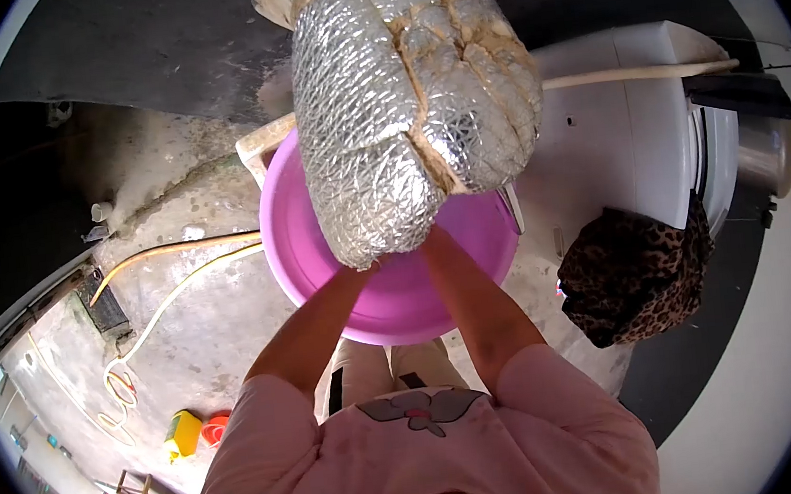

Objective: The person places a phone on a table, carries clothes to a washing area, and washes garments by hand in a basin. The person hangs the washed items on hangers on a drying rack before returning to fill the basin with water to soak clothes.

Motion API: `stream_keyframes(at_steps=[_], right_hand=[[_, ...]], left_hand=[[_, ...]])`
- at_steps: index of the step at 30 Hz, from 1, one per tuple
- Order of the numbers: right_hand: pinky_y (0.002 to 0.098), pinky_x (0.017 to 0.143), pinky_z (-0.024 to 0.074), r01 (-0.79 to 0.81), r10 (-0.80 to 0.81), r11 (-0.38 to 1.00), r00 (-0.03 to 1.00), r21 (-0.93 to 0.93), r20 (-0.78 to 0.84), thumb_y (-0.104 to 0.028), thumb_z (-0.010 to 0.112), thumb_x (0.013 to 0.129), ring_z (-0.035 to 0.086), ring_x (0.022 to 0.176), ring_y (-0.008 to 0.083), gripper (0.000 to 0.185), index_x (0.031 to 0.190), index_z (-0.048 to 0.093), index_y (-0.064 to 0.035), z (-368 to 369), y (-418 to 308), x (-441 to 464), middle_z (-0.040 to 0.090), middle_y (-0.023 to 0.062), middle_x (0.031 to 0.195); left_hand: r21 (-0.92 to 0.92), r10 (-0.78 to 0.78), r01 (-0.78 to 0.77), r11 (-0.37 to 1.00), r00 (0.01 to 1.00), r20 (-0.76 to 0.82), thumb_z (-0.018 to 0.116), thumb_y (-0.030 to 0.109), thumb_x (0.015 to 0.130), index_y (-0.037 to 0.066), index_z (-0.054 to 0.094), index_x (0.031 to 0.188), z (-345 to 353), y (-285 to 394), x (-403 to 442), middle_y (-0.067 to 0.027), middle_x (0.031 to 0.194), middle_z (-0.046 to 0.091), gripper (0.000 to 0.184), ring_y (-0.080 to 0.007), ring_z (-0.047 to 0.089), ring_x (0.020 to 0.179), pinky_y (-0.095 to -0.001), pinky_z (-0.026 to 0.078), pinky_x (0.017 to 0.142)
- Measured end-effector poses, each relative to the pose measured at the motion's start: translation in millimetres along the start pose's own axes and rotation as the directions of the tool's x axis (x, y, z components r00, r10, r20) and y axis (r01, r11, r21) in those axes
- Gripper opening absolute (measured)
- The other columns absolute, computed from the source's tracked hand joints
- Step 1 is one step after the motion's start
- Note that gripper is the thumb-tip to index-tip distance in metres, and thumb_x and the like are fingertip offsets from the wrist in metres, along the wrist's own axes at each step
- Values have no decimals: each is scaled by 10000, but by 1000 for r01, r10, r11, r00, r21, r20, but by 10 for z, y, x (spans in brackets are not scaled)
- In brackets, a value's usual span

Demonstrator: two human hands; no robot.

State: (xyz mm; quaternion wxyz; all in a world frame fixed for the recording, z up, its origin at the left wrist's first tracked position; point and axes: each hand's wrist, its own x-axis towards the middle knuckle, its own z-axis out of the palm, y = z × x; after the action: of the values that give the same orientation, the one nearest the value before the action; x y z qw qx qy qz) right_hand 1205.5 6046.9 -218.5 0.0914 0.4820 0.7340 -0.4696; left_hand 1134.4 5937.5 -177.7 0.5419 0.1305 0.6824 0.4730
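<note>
Both my forearms reach forward into a large pink plastic basin. A bulky, silver foil-wrapped form with cracked brown seams hangs across the upper middle of the view and covers most of the basin. My left hand disappears behind its lower edge, with only a bit near the wrist showing. Just to the right, my right hand is hidden the same way. The fingers of both hands are out of sight, so what they hold or touch cannot be made out.
A white washing machine-like appliance lies right of the basin, with a leopard-print cloth by it. Hoses run over the concrete floor at left. A yellow jug and a red container stand lower left.
</note>
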Motion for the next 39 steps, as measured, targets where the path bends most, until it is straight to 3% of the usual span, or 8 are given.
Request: stream_keyframes(at_steps=[8,13,22,27,31,34,37,39], right_hand=[[437,789,426,-364,113,258,931,895,346,-236,596,773,503,974,330,455,1167,472,-46,-236,-68,-281,485,187,1143],[393,778,435,-173,175,373,978,912,113,-259,591,801,526,950,278,414,1139,502,-37,69,253,-93,536,159,1090],[332,770,440,499,-455,785,866,366,-206,-289,552,869,589,869,220,316,1026,584,-17,-620,-486,-341,618,134,921],[403,838,426,249,-257,966,913,-67,-318,-231,594,807,535,994,352,353,1130,540,-98,-989,-616,-339,568,196,1036],[441,890,392,-38,-57,856,985,-516,-166,-304,634,755,447,1089,397,441,1151,535,-136,-994,-443,-298,442,189,1232],[446,861,419,261,-509,722,827,-641,-237,-331,638,743,460,1068,398,463,1152,541,-136,-649,-267,-358,436,185,1237],[457,771,461,50,-41,993,996,103,-81,-373,565,798,534,959,322,345,1049,596,-138,-10,26,-242,538,133,1109],[451,733,475,-718,601,472,687,511,410,-398,516,831,569,896,263,332,1001,606,-127,-20,-332,-446,595,96,1005]], left_hand=[[323,317,-290,901,948,-35,608,266,764,50,609,883,472,750,-582,-184,842,624,247,-360,599,792,-410,479,683],[658,334,-12,753,868,-367,450,354,859,82,629,851,183,390,-49,-174,863,623,325,-373,579,807,-449,464,702],[161,410,-405,900,912,-2,599,191,835,67,526,1152,-343,-838,683,-59,1007,601,348,-186,551,956,-334,459,786],[-269,122,-172,948,974,-190,686,131,731,50,569,1091,-695,-219,476,-80,952,620,386,-189,590,885,-308,475,752],[588,197,38,808,923,-331,680,162,708,72,587,1051,-664,72,229,-119,918,633,367,-269,609,885,-375,481,762],[931,369,24,363,914,-168,678,214,703,98,590,1033,-482,-445,292,-133,882,639,361,-310,614,862,-405,484,762],[813,197,77,577,953,-230,655,212,720,120,585,1032,-367,-97,157,-142,856,637,333,-321,617,845,-408,490,754],[629,169,26,777,954,-248,632,150,722,110,568,1015,-300,-107,283,-144,825,631,303,-327,617,823,-390,490,711]])
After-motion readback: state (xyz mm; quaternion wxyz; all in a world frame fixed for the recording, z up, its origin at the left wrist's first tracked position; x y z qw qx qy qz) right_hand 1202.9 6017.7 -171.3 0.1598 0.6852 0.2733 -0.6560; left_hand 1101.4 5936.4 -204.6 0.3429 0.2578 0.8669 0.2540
